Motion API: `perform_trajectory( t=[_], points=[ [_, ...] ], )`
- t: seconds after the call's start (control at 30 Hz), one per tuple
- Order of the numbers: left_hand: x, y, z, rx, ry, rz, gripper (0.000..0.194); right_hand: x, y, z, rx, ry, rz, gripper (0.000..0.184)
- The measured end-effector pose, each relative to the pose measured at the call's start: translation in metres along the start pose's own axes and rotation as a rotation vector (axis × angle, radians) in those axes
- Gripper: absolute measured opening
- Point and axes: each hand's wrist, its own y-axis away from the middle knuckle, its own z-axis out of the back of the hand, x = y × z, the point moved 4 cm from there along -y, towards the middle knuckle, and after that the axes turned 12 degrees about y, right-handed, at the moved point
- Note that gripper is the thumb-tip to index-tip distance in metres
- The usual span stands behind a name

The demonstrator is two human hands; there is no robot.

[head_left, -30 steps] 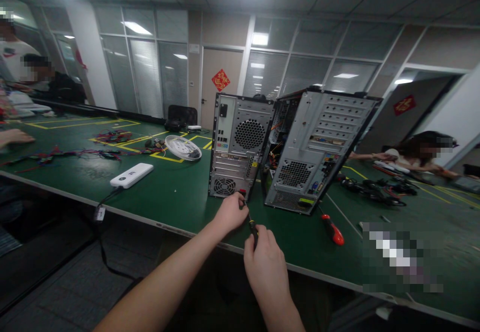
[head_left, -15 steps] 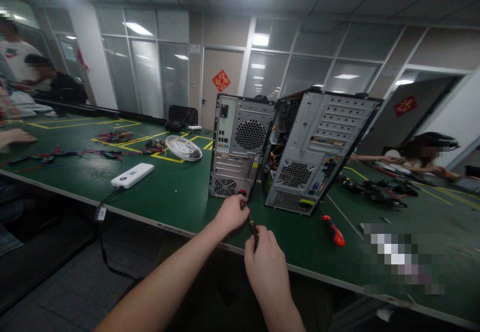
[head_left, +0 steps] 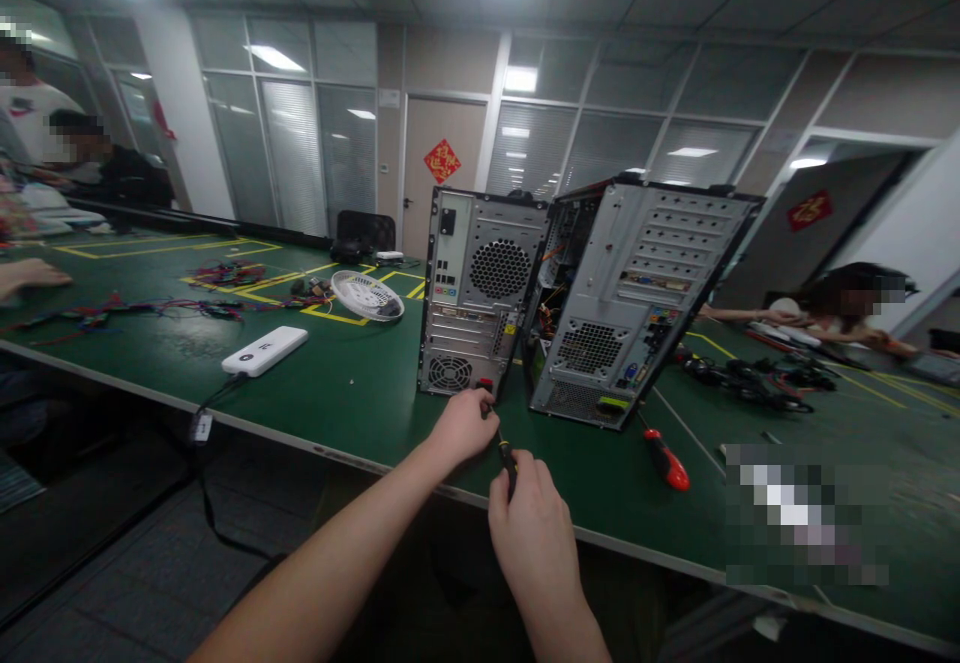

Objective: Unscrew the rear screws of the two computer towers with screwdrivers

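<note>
My right hand [head_left: 534, 528] is closed round the dark handle of a screwdriver [head_left: 508, 458] with a yellow band. Its thin shaft points up and left toward my left hand [head_left: 466, 425]. The fingers of my left hand are pinched together by the shaft's far end, low in front of the smaller computer tower [head_left: 459, 343]; what they hold is too small to make out. That tower stands upright, its rear panel with a fan grille and ports facing me. Close on its right, a larger computer tower [head_left: 592, 298] stands at an angle, its left side open to show wiring.
A red-handled screwdriver [head_left: 666, 461] lies right of the towers on the green table [head_left: 360, 408]. A white power bank [head_left: 266, 351] with a cable, a white basket [head_left: 367, 296] and loose wires lie left. Black cables [head_left: 750, 381] lie right. Other people sit at both sides.
</note>
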Motion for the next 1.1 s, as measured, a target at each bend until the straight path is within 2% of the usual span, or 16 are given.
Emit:
perform_trajectory(
  t=[0.5,0.73,1.1],
  points=[
    [-0.0012,-0.0008,-0.0013,-0.016,-0.069,-0.013,0.03,0.0005,0.0005,-0.0005,0.008,0.019,0.001,0.018],
    [-0.0009,-0.0013,-0.0019,-0.013,-0.068,-0.011,0.029,0.0004,0.0006,-0.0004,0.045,0.021,-0.01,0.02],
    [-0.0011,0.0,-0.0003,-0.019,-0.022,-0.005,0.025,0.0021,0.0006,0.0032,0.027,0.053,-0.002,0.019]
  ],
)
